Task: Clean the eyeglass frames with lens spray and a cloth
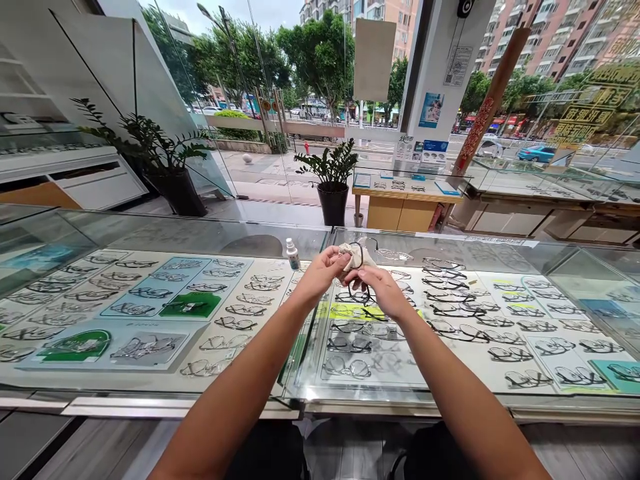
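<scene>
Both my hands are raised over a glass display counter. My left hand pinches a pale cleaning cloth that is wrapped round one lens of a pair of black-framed glasses. My right hand is closed on the same glasses, whose dark frame hangs down between the two hands. A small white spray bottle stands on the glass just left of my left hand.
Under the glass lie rows of several spectacle frames on white and coloured trays. Two potted plants stand on the floor beyond the counter, before large windows. A wooden display table and further glass cases are at the back right.
</scene>
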Demonstrator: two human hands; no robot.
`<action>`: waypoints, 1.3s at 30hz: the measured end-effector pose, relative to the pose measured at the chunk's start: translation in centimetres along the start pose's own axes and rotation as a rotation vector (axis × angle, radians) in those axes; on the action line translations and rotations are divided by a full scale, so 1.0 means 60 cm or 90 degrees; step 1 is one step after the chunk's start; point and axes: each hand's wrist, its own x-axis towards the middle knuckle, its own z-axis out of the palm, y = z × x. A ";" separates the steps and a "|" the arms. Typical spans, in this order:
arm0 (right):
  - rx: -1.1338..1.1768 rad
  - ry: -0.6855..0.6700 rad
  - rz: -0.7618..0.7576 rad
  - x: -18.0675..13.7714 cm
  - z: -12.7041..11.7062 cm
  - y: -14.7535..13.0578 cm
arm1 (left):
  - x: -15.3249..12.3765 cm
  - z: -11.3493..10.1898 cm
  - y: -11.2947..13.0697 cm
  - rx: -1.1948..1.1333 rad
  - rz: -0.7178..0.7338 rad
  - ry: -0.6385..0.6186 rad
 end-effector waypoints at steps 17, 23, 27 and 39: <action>-0.024 -0.058 0.038 -0.009 0.004 0.000 | -0.014 0.028 0.010 -0.155 0.010 -0.045; -0.040 -0.037 0.061 -0.010 0.007 0.005 | -0.012 0.039 0.011 -0.157 0.035 -0.007; -0.031 0.005 0.034 -0.006 0.004 0.004 | -0.006 0.032 0.014 -0.185 0.039 -0.012; 0.003 0.048 0.030 -0.001 0.003 0.016 | -0.014 0.037 0.008 -0.154 0.061 -0.022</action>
